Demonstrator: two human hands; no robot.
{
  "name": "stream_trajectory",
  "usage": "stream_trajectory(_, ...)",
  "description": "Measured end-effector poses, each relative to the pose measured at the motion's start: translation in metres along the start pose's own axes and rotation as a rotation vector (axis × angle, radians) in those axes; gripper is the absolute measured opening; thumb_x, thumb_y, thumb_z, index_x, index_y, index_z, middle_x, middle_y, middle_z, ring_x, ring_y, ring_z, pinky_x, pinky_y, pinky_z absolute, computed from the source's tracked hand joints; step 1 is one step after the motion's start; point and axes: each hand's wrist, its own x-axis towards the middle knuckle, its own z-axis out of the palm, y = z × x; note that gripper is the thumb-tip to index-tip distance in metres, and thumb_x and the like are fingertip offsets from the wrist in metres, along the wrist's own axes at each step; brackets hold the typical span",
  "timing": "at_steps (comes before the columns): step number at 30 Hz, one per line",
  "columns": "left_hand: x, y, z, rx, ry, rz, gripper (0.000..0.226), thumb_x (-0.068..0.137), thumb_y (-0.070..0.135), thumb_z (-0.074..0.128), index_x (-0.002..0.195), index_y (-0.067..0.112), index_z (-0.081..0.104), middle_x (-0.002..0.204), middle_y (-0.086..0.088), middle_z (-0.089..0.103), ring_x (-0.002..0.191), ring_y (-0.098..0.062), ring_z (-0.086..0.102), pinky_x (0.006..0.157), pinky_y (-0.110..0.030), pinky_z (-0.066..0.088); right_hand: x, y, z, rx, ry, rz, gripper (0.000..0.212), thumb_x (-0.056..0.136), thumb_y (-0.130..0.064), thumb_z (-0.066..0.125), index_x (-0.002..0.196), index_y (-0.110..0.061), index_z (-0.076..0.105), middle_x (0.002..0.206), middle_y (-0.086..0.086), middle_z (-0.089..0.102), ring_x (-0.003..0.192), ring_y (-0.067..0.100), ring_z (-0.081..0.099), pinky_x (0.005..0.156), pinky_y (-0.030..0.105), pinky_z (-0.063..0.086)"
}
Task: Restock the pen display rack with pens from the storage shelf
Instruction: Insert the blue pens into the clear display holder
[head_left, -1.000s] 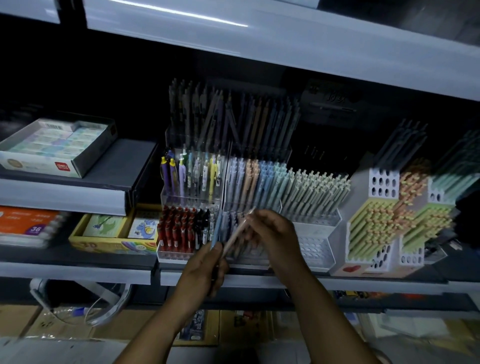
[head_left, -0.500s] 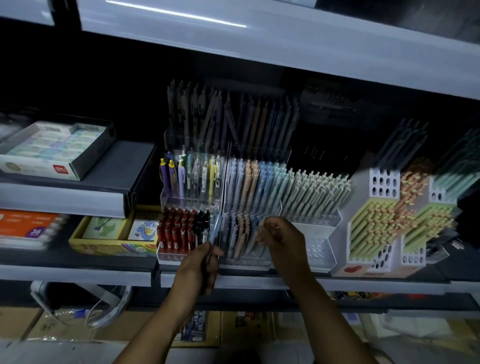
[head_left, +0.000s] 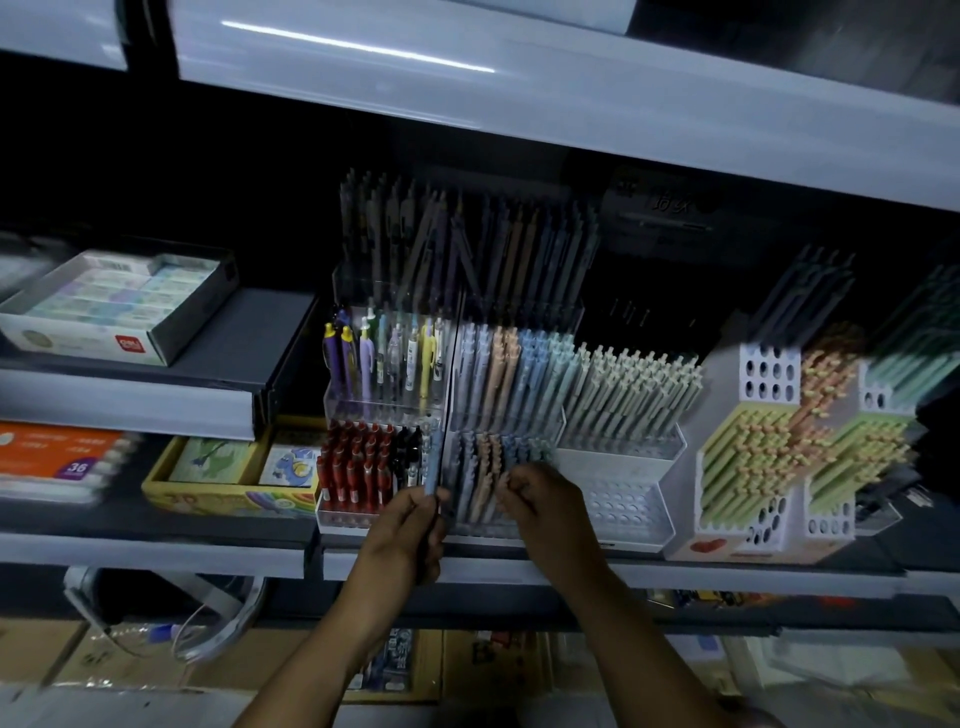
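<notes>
Left hand (head_left: 410, 525) grips a blue pen (head_left: 433, 465) upright before the rack (head_left: 483, 531); right hand (head_left: 545, 501), fingers (head_left: 511, 486) curled at the front pens (head_left: 480, 467), grip unclear; orange box (head_left: 52, 457) reads "36".

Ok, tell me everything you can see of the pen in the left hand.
The pen is slim, pale blue, likely plastic. The left hand grips its lower half, so it stands nearly upright, its upper end in front of the gap between the red pens and the pastel pens. Its lower end is lost in shadow.
</notes>
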Motion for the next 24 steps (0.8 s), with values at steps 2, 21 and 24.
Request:
stream_trajectory(2, 0.002, 0.001, 0.000, -0.075, 0.020, -0.051, 0.032, 0.111, 0.022, 0.036, 0.116, 0.006, 0.064, 0.067, -0.001, 0.043, 0.053, -0.012, 0.034, 0.049, -0.025, 0.030, -0.005, 0.001, 0.005, -0.035, -0.008, -0.006, 0.017, 0.099, -0.020, 0.063, 0.084, -0.013, 0.060, 0.080, 0.001, 0.058, 0.073, 0.008, 0.056, 0.067, 0.028, 0.046)
stream_trajectory(21, 0.015, -0.013, -0.004, 0.165, 0.038, 0.185, 0.017, 0.091, -0.003, 0.069, 0.106, 0.005, 0.071, 0.077, -0.008, 0.069, 0.074, -0.023, 0.071, 0.075, -0.036, 0.062, 0.003, -0.059, -0.020, 0.391, 0.043, 0.115, 0.024, 0.092, -0.025, 0.074, 0.113, -0.014, 0.071, 0.100, -0.006, 0.073, 0.086, 0.004, 0.070, 0.070, 0.021, 0.057)
stream_trajectory(24, 0.018, -0.015, -0.004, 0.189, 0.002, 0.177, 0.020, 0.091, -0.002, 0.070, 0.104, 0.012, 0.076, 0.088, -0.023, 0.070, 0.080, -0.028, 0.071, 0.081, -0.040, 0.063, 0.007, -0.062, -0.032, 0.532, -0.019, 0.140, 0.012, 0.094, -0.013, 0.072, 0.105, -0.010, 0.072, 0.080, 0.000, 0.074, 0.066, 0.014, 0.069, 0.057, 0.025, 0.053)
